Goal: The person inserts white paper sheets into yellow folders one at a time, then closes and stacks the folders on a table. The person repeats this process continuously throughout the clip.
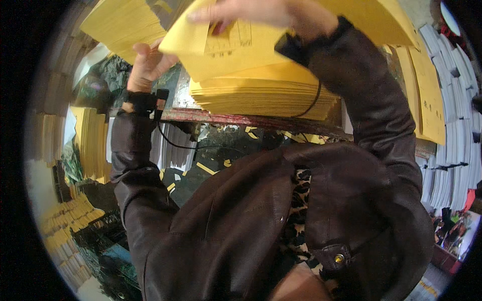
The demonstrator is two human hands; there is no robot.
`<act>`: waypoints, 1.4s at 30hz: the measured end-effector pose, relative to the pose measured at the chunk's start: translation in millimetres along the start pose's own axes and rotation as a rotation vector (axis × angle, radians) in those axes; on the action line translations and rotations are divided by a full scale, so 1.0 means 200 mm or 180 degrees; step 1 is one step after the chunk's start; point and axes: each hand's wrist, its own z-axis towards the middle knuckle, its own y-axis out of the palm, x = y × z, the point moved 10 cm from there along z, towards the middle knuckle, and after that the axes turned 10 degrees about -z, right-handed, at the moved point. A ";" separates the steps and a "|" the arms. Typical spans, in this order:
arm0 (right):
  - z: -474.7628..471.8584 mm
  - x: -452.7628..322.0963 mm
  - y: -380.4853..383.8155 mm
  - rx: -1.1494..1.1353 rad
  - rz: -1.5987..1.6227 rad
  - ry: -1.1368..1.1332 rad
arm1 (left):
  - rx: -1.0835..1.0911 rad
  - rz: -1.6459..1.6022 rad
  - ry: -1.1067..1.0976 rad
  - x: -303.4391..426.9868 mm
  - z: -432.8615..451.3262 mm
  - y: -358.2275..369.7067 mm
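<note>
A thick stack of yellow paper sheets or envelopes (260, 92) lies on the worktable (226, 117) at the top middle. My right hand (252, 15), slightly blurred, is over the top yellow sheet (226, 64), which bears printing and whose left part is lifted and bent over. Whether its fingers grip the paper cannot be told. My left hand (150, 66) has its fingers spread beside the left edge of that sheet, against or close to another pile of yellow paper (124, 26) at the upper left. Part of its fingers is hidden by the yellow paper.
More yellow printed paper (429, 98) stands at the right. Stacks of white paper (452, 124) rise at the far right. White bundles (177, 146) and yellow bundles (90, 143) stand at the left. Paper scraps (205, 168) litter the dark floor. Thin black cords run from both wrists.
</note>
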 end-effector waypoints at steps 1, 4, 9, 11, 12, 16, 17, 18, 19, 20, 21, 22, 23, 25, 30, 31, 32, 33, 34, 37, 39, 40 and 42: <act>0.04 0.08 -0.09 0.0204 0.0287 0.0371 | 0.0016 -0.0105 0.0285 0.00 -0.02 -0.04; 0.16 0.23 -0.15 0.0118 0.0547 0.0498 | 0.0527 0.0502 0.0731 -0.04 -0.03 -0.20; 0.13 0.54 -0.25 0.0510 0.0320 0.0854 | 0.2202 0.1655 0.0294 -0.14 -0.03 -0.50; 0.03 0.57 -0.23 0.0337 0.0069 0.0682 | 0.2340 0.2097 0.0178 -0.15 -0.04 -0.54; -0.05 0.61 -0.22 0.0075 -0.0725 0.0891 | 0.2361 0.2345 0.0062 -0.17 -0.03 -0.56; -0.48 0.70 0.02 -0.0247 -0.2422 0.1297 | 0.2141 0.3038 0.0022 -0.22 0.01 -0.59; -0.60 0.71 0.11 -0.0285 -0.2623 0.1386 | 0.2080 0.3501 0.0238 -0.20 0.01 -0.56; -0.65 0.70 0.16 -0.0237 -0.3042 0.1324 | 0.2047 0.3977 0.0313 -0.19 0.02 -0.54; -0.69 0.67 0.23 -0.0123 -0.3413 0.1108 | 0.1994 0.4444 0.0377 -0.19 0.02 -0.52; -0.72 0.68 0.28 -0.0207 -0.3817 0.1094 | 0.1953 0.4582 0.0479 -0.20 0.02 -0.51; -0.74 0.68 0.30 -0.0152 -0.3718 0.1095 | 0.1917 0.4725 0.0587 -0.20 0.02 -0.49; -0.76 0.71 0.32 -0.0293 -0.3658 0.1306 | 0.1877 0.4871 0.0698 -0.19 0.02 -0.48; -0.76 0.73 0.33 -0.0435 -0.3596 0.1519 | 0.1885 0.4913 0.0681 -0.20 0.02 -0.49; -0.74 0.77 0.37 -0.0825 -0.3500 0.1930 | 0.1893 0.4992 0.0648 -0.21 0.02 -0.50; -0.38 0.68 0.62 -0.0771 -0.3031 0.1596 | 0.1953 0.4945 0.0612 -0.22 0.01 -0.52; -0.30 0.66 0.65 -0.0593 -0.2912 0.1381 | 0.1996 0.5009 0.0637 -0.22 0.01 -0.51; -0.25 0.67 0.68 -0.0570 -0.2838 0.1264 | 0.2136 0.4907 0.0419 -0.23 0.00 -0.54; -0.22 0.65 0.69 -0.0342 -0.2659 0.0985 | 0.2093 0.4798 0.0558 -0.23 0.00 -0.52; -0.26 0.71 0.69 -0.0487 -0.2738 0.1047 | 0.2084 0.4737 0.0669 -0.22 0.00 -0.50; -0.53 0.82 0.54 -0.0295 -0.2610 0.1062 | 0.2004 0.4695 0.0978 -0.20 0.01 -0.45; -0.81 0.90 0.32 0.0017 -0.2587 0.1311 | 0.1991 0.4769 0.1013 -0.19 0.02 -0.44; -0.93 0.96 0.19 0.0034 -0.2693 0.1515 | 0.1999 0.4749 0.0923 -0.20 0.02 -0.46; -1.16 1.08 -0.02 -0.0400 -0.3448 0.2391 | 0.2061 0.4732 0.0813 -0.20 0.01 -0.48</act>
